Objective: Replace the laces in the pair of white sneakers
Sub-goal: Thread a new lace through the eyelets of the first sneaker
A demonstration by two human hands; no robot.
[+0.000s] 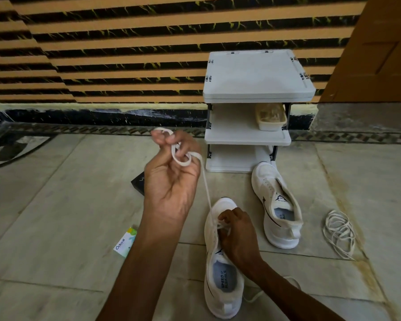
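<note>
tiled floor (56, 205), white shoe rack (252, 93) at wall. left hand (171, 181) raised, gripping looped lace (183, 158); right hand (236, 232) pinching lace at near sneaker (222, 286). second sneaker (280, 205) beside rack; loose laces (338, 232) right; small box (125, 244) left.

A white plastic three-tier rack (257, 75) is standing on the pale tiled floor (56, 205) against an orange-and-black striped wall (125, 42), a beige rectangular tray (270, 119) sitting on its middle shelf. A small black box (138, 183) and a white Odonil packet (125, 243) are lying farther left.

Dim, even indoor light with soft shadows; slight softness throughout, and wide-angle bending toward the edges.
</note>
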